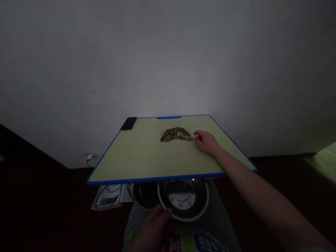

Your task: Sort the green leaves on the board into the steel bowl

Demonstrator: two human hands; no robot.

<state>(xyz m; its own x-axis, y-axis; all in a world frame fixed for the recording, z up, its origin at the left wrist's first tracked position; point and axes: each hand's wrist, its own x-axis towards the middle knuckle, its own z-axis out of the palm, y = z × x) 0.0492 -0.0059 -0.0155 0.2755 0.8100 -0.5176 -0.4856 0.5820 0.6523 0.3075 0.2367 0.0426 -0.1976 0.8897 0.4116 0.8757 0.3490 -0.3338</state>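
On the yellow tabletop (131,157) lies a loose pile of small greenish-brown grains (169,134), with paler bits mixed in towards its right side. At the pile's right edge my right hand (207,141) is closed on a small whitish object (194,136) whose kind I cannot make out; its tip touches the grains. My left hand (156,224) grips the near left rim of a shiny metal bowl (204,206), thumb over the edge. The bowl is just below the table's front edge, over my lap. Some dark grains seem to lie inside it.
A second metal bowl (140,199) stands partly behind the first, on its left. A black phone (128,123) lies at the table's back left corner. White boxes with cables (107,196) are on the dark floor. A plain wall (168,70) rises behind the table.
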